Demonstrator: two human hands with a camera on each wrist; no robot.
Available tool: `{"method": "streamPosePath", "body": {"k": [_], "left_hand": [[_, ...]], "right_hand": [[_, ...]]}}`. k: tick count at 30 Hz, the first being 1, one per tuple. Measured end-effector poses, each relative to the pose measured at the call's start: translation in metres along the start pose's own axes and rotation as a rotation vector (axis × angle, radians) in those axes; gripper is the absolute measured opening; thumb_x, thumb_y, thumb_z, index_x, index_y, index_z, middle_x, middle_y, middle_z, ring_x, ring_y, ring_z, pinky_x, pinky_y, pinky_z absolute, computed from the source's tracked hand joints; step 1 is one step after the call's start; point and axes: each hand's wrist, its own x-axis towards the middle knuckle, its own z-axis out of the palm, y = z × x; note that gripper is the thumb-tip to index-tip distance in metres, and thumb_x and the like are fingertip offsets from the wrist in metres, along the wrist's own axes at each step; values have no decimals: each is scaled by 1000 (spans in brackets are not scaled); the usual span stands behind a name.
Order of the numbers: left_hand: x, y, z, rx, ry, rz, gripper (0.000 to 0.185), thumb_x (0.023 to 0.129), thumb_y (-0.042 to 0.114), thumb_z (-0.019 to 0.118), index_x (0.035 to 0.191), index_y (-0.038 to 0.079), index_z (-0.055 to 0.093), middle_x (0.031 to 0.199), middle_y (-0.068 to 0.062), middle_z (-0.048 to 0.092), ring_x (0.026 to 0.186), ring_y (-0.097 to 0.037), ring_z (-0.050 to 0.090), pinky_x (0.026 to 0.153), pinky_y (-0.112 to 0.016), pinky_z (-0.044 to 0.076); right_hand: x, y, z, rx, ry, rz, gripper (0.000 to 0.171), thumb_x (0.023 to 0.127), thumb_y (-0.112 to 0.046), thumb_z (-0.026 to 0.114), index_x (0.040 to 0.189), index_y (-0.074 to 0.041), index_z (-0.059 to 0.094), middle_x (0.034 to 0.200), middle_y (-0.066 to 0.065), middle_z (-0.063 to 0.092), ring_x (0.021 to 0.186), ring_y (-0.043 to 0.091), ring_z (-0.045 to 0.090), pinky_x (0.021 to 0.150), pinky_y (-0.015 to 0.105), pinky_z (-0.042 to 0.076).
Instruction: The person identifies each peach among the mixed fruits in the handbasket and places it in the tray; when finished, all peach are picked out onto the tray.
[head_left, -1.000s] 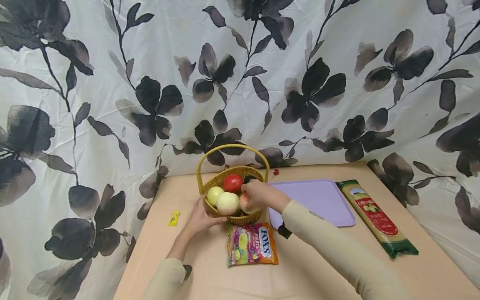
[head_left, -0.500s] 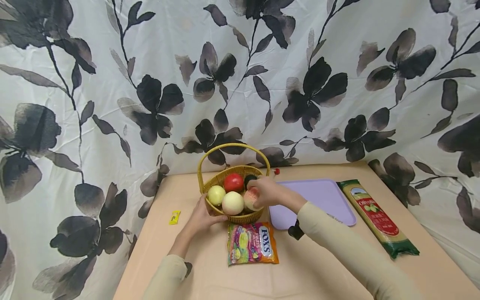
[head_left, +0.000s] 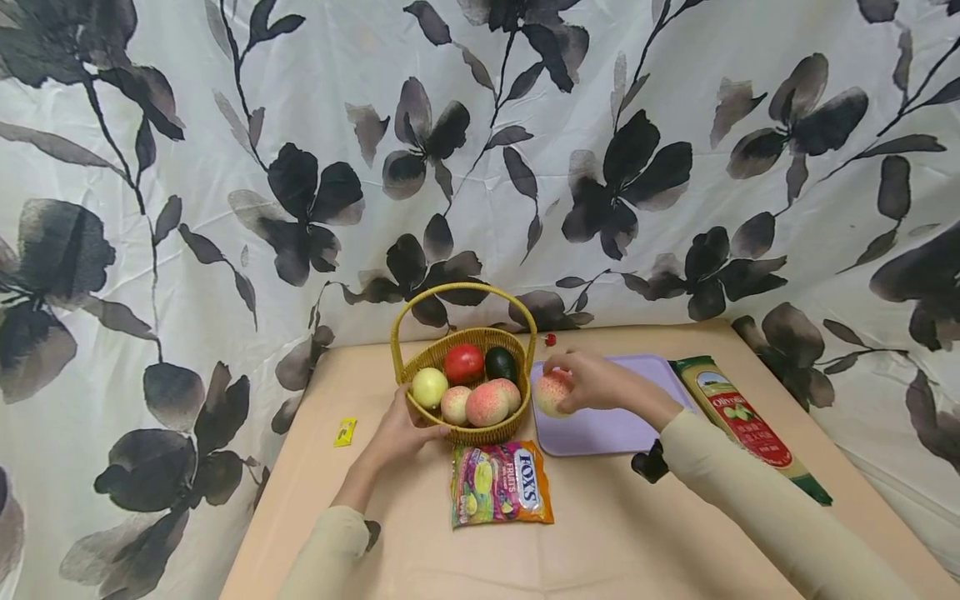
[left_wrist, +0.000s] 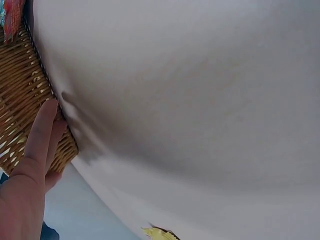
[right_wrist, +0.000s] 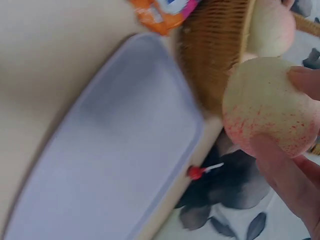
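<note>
My right hand (head_left: 592,383) grips a pale peach (right_wrist: 270,105) with pink speckles between thumb and fingers. In the head view it is held over the left side of the purple tray (head_left: 600,433), just right of the yellow wicker basket (head_left: 480,435). My left hand (head_left: 401,429) touches the basket's left front side, and the left wrist view shows its fingers (left_wrist: 42,130) lying straight along the woven wall. Inside the basket sit a yellow-green apple (head_left: 429,387), a red round fruit (head_left: 463,363), a dark avocado (head_left: 500,364) and several pink peaches (head_left: 487,405).
A FOX'S candy bag (head_left: 501,485) lies in front of the basket. Along the right stretches a green-and-red Olivoila pack (head_left: 750,425). A small yellow packet (head_left: 345,432) is at left, a red lollipop (right_wrist: 196,172) behind the tray. A floral curtain (head_left: 480,167) hangs at the back.
My right hand has lifted the peach out of the basket and moved right, over the tray. The peaches left in the basket have shifted. My left hand has stayed at the basket.
</note>
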Motion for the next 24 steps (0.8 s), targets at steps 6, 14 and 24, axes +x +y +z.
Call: {"method": "streamPosePath", "body": {"k": [6, 14, 24], "left_hand": [[1, 0, -2, -8, 1, 7, 118, 79, 34, 93, 160, 0, 14, 158, -27, 38, 149, -41, 42, 122, -53, 36], [3, -5, 2, -8, 0, 20, 116, 78, 36, 93, 159, 0, 18, 156, -27, 39, 147, -40, 43, 122, -54, 35], [2, -5, 1, 5, 6, 20, 117, 77, 35, 94, 159, 1, 18, 157, -24, 41, 147, -38, 45, 121, -52, 38]], "right_hand": [[-8, 20, 9, -47, -88, 30, 51, 73, -12, 91, 120, -8, 72, 107, 9, 70, 96, 24, 59, 87, 46, 55], [-7, 36, 48, -36, -121, 14, 49, 72, -11, 92, 117, -7, 73, 99, 4, 69, 88, 19, 54, 83, 40, 52], [2, 36, 70, 5, -91, -8, 53, 72, -8, 91, 121, -5, 72, 104, 7, 69, 90, 20, 56, 88, 46, 55]]}}
